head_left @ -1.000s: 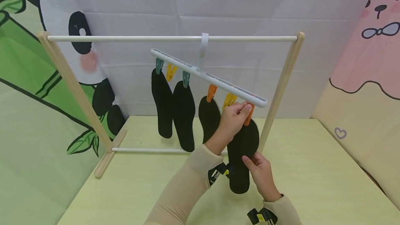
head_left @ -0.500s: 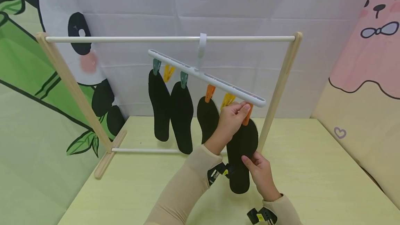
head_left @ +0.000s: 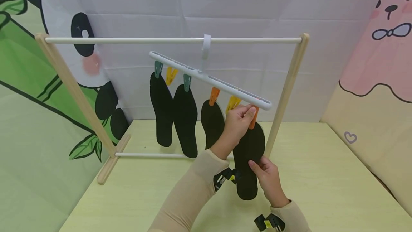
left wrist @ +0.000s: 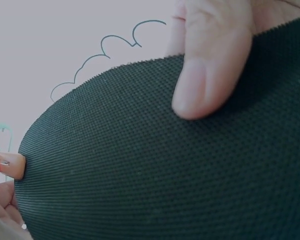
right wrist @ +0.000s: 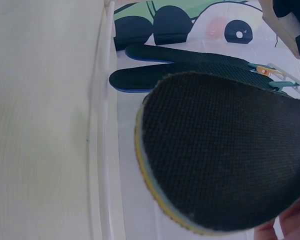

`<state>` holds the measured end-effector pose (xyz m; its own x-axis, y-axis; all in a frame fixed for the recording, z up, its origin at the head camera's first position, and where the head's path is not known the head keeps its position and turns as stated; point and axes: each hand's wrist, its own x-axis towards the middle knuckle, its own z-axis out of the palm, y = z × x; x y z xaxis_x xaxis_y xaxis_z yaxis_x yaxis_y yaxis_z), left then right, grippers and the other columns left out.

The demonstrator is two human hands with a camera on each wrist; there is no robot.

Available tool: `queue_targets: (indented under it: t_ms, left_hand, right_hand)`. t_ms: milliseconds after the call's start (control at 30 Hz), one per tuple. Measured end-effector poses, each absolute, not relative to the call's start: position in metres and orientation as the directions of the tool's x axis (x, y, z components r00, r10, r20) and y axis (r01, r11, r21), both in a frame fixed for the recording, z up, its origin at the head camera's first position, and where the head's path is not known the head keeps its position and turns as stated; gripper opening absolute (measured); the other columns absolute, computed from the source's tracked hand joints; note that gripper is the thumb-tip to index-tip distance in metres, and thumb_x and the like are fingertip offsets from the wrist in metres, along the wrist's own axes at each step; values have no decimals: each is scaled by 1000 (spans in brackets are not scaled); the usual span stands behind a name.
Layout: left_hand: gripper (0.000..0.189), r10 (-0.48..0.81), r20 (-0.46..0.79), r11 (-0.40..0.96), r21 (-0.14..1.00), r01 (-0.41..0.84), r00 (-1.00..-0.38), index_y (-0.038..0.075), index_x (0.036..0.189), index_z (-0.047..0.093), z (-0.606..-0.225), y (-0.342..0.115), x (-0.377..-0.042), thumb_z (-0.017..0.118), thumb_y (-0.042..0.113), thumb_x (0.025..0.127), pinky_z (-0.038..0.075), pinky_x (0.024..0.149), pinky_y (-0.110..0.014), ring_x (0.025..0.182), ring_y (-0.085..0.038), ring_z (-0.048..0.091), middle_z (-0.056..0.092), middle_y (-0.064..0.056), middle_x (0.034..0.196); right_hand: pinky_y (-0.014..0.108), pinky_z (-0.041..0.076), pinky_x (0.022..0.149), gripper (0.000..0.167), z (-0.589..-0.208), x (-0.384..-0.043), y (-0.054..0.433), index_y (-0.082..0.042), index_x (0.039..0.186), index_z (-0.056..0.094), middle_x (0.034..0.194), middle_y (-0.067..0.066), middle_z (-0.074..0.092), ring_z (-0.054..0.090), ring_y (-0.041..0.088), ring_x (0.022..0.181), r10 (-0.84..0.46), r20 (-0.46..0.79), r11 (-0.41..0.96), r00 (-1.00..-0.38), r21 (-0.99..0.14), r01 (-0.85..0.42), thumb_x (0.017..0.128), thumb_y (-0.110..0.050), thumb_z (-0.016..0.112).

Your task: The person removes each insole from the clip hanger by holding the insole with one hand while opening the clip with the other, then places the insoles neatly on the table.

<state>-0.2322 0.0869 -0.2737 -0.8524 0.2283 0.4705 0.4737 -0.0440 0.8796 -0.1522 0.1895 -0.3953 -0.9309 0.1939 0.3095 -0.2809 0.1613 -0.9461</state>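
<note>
In the head view, my left hand (head_left: 237,122) pinches the orange clip (head_left: 254,118) at the low right end of the white hanger (head_left: 230,88). The clip meets the top edge of a black shoe insole (head_left: 247,153). My right hand (head_left: 269,178) holds that insole by its right edge, thumb on the front. In the left wrist view, the right thumb (left wrist: 205,75) presses the insole's dark mesh. The right wrist view shows the insole's lower end (right wrist: 225,150) with a yellowish edge. More black insoles (head_left: 185,121) hang from green and orange clips.
The hanger tilts down to the right from the white rail (head_left: 128,40) of a wooden drying rack (head_left: 288,92). Yellow clips (head_left: 171,76) on it hold nothing visible. The rack stands on a pale table (head_left: 322,174) before a cartoon-printed cloth.
The hanger and its hook have shifted slightly left, the other insoles swaying with them, and the rack's top has moved slightly left too. Both hands stay nearly where they were.
</note>
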Motion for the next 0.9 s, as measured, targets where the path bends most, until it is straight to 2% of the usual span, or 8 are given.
queue_targets:
  t_ms: [567,900]
  left_hand:
    - [24,233,476,-16,874,486,-848,-10,114,65,-274,85,-234,57,2,95,32,55,-17,65,-5,40,62,-22,87]
    - [23,232,493,4,862,508,-839,-10,111,66,-273,85,-233,58,3,94,33,57,-17,66,-5,41,61,-21,85]
  right_hand:
    - [20,50,75,23,-399,-154,187,17,110,57,88,-13,64,62,3,83,186,323,142,-928,-943,-300,94,0,57]
    - [19,49,74,22,-397,-153,189,18,109,56,87,-14,64,61,2,82,187,320,138,-929,-944,-298,94,1,57]
